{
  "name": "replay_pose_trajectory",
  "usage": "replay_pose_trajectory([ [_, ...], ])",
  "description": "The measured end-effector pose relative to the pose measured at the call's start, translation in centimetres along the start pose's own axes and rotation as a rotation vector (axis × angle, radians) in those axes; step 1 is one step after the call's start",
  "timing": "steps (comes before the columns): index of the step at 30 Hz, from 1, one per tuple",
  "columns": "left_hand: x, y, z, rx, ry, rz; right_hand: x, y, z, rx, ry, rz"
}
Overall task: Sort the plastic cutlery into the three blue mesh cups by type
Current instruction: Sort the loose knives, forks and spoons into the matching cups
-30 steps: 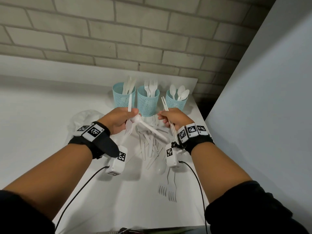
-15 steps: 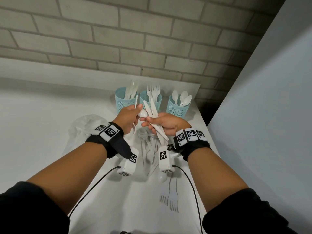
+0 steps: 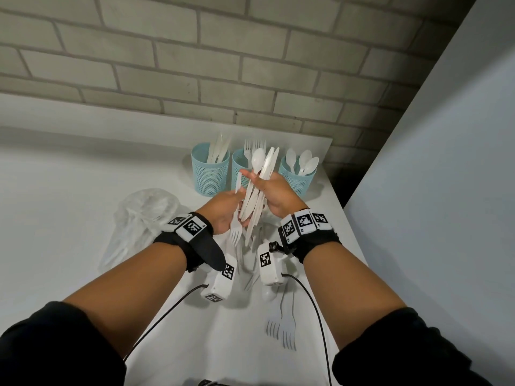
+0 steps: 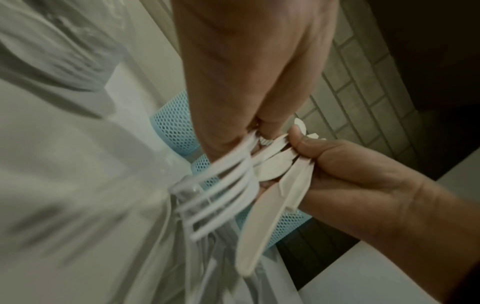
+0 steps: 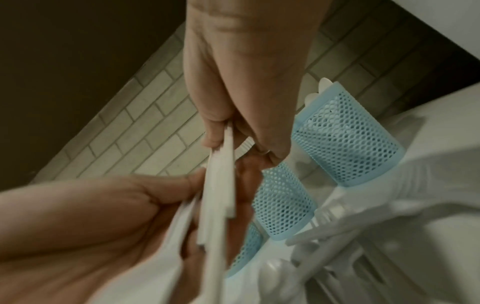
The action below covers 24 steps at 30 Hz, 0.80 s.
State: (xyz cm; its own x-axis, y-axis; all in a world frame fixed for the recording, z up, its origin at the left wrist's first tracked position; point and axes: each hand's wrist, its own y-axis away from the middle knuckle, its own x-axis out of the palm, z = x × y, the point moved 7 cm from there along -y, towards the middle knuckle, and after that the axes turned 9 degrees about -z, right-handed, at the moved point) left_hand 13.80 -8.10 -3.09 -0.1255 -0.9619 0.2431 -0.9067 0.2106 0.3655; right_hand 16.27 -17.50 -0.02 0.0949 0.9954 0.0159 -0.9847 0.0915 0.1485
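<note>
Three blue mesh cups stand at the table's back: the left cup (image 3: 210, 174) holds knives, the middle cup (image 3: 239, 165) forks, the right cup (image 3: 298, 179) spoons. In front of them my right hand (image 3: 264, 188) grips an upright bundle of white knives (image 3: 260, 190) with one spoon (image 3: 257, 159) among them. Touching that bundle, my left hand (image 3: 231, 203) pinches a white fork (image 3: 235, 232), tines pointing down. The left wrist view shows the fork (image 4: 221, 195) beside the knives (image 4: 259, 226). The right wrist view shows the knives (image 5: 221, 164) between both hands.
Loose white cutlery (image 3: 250, 274) lies on the white table under my wrists, with two forks (image 3: 281, 327) nearer me. A crumpled clear plastic bag (image 3: 139, 218) lies to the left. A grey wall (image 3: 432, 190) runs along the table's right edge, and bricks rise behind.
Both hands rose and came together in front of the cups. The spoon passed from my left hand into the right hand's bundle, which swung upright. The left hand keeps a fork.
</note>
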Motion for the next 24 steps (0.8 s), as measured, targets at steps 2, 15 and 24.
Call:
replay_pose_trajectory([
  [2,0.4,0.3,-0.1,0.015,-0.013,0.059,-0.2,0.1,-0.1,-0.005,0.026,0.000],
  [15,1.9,1.0,-0.5,0.077,0.021,0.131,0.2,0.7,0.2,0.052,-0.015,-0.003],
  [24,0.7,0.9,-0.4,0.080,-0.021,0.021,-2.5,-0.2,0.4,0.081,-0.092,-0.167],
])
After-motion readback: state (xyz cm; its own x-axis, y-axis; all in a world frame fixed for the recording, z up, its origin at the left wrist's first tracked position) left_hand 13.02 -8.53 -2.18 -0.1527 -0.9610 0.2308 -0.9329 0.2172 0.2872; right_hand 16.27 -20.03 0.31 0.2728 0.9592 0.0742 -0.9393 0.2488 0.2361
